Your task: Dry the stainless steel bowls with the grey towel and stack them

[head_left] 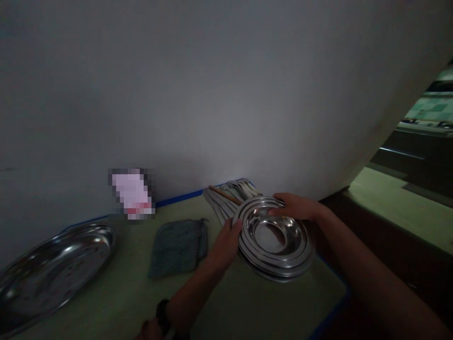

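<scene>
A stack of shiny metal bowls (274, 267) with wide rims is at the right part of the table, between my two hands. My left hand (226, 243) grips the stack's left rim, its fingers hidden beneath or behind the edge. On the far right side, my right hand (295, 207) is closed over the rim, thumb reaching into the top bowl. Behind the stack lie several pieces of cutlery (244, 188) and a brown wooden stick-like utensil (224, 194), partly covered by the bowls. Whether the stack rests on the table or is lifted I cannot tell.
A folded grey-green cloth (175, 248) lies left of the stack. At the far left is a large oval metal tray (58, 278). A blurred upright panel (132, 193) leans on the wall (226, 94). The table (130, 293) has a blue edge.
</scene>
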The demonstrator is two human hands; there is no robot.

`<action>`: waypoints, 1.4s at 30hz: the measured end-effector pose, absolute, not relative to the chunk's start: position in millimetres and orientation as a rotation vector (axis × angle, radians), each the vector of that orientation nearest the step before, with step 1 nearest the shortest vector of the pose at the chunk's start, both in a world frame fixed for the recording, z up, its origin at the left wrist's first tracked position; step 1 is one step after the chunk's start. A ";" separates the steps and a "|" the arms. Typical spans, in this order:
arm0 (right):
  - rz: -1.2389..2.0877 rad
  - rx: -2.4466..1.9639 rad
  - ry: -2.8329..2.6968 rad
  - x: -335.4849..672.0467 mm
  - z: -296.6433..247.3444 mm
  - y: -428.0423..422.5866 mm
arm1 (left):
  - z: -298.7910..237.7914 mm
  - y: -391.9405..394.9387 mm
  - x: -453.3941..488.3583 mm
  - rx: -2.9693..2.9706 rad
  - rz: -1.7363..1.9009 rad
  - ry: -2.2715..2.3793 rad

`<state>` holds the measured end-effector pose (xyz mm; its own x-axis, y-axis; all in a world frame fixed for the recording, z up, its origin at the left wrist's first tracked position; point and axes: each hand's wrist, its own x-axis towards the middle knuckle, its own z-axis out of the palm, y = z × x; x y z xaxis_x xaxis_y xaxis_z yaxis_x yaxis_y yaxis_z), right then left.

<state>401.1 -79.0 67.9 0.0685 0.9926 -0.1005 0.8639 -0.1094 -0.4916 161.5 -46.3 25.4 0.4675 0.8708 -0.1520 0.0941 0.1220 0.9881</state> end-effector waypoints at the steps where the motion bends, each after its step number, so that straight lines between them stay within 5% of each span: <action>1: 0.599 -2.075 -1.859 408.6 65.8 -81.7 | 24.8 -45.8 164.5 1.489 0.671 0.974; 10: 0.392 -2.219 -1.721 429.2 41.6 -71.6 | 11.7 -33.1 182.2 1.954 0.582 0.929; 18: -0.172 -1.947 -1.860 295.6 49.3 -68.7 | 16.7 -32.3 120.3 2.570 0.736 1.016; 25: 0.122 -1.626 -2.172 163.3 12.2 -51.8 | 49.7 -16.0 -6.0 2.901 0.732 1.566; 31: 0.144 -1.552 -2.200 111.4 -23.9 -23.9 | 88.4 9.0 -97.4 2.487 -0.169 1.759; 42: 0.014 -1.474 -2.192 112.2 -37.8 -20.8 | 111.5 0.7 -105.2 2.519 -0.273 1.796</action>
<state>112.2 -20.8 -37.8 -0.2933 0.8719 0.3922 0.8667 0.4157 -0.2759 -105.2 0.7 111.5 0.3163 0.9345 -0.1633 0.9408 -0.3311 -0.0725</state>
